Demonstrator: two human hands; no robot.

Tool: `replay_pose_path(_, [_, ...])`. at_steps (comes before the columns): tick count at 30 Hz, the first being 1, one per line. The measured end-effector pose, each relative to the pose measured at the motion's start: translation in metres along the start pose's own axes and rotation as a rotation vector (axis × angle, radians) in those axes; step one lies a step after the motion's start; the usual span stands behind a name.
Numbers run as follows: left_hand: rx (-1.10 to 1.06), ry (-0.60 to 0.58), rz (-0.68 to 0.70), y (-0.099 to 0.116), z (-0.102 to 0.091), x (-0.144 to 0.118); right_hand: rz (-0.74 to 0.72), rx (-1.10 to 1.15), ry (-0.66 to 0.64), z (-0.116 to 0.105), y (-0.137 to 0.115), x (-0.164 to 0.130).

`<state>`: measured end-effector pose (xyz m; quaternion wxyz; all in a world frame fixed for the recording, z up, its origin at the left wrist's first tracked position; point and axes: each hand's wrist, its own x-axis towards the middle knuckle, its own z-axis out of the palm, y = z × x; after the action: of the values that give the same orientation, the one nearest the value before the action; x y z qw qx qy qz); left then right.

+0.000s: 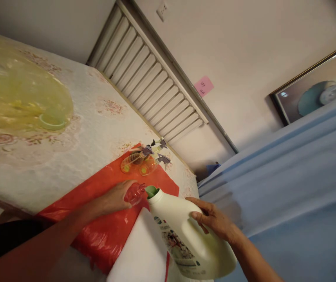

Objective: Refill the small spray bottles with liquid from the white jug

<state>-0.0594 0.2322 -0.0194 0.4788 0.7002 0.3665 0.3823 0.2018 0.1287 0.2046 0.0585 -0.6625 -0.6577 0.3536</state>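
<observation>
The big white jug (185, 239) sits lowest and nearest, a one-piece plastic bottle with a printed label on its side and a green neck at the top. The right hand (212, 219) wraps its fingers round the jug's handle side and holds it tilted, long axis running from the body beside the right wrist up toward the left hand, green mouth pointing at a small bottle (135, 192). That one is clear, pinkish plastic; the left hand (115, 197) is closed round it, its open top just beside the jug's mouth. Both are held over a red plastic sheet (109, 231) spread on the counter (82, 133), with a white slab (135, 254) under the jug. Beyond the left hand, on the sheet's far end, lie two more clear bottles (138, 162) with grey spray heads. Well off to the left of that hand, a yellow translucent cover (18, 94) rests on the counter.
</observation>
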Motion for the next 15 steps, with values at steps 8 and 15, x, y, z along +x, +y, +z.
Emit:
replay_pose_path(8, [0.0,-0.014,0.002,-0.008,0.002,0.002,0.006,-0.024,0.001,0.0,-0.002,0.0])
replay_pose_path(15, [-0.04,-0.004,0.01,0.002,-0.001,0.0,0.014,-0.027,-0.001,0.0,-0.007,-0.001])
